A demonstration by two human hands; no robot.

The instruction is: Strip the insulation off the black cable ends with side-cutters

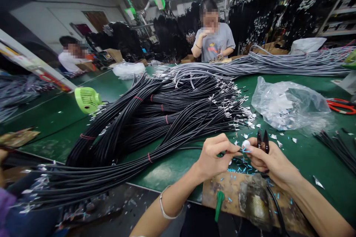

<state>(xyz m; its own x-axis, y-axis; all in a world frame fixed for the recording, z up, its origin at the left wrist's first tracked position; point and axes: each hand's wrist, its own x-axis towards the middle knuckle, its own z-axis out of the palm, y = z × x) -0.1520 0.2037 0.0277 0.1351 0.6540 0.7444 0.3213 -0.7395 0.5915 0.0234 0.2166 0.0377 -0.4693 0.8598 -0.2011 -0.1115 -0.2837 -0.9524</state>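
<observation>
My left hand [218, 153] is closed, thumb and forefinger pinching the tip of a thin wire [242, 149]. Facing it, my right hand [271, 159] grips small black snips [263, 141], their pointed blades up and apart. Its thumb and forefinger also meet at the wire, beside a small white wad or finger cover [246, 144]; which one, I cannot tell. Below that hand a black cable [275, 202] runs down over a stained wooden board [219, 181]; its upper end is hidden. Blue wire scraps [244, 166] lie scattered under my fingers.
Bundles of black cables [133, 129] tied with red bands cover the table's middle. Grey cables [250, 63] lie behind. A plastic bag of scraps [289, 103], red-handled scissors [342, 106] and more black cables [339, 148] are rightward. A green fan [87, 100] stands left. Two people sit beyond.
</observation>
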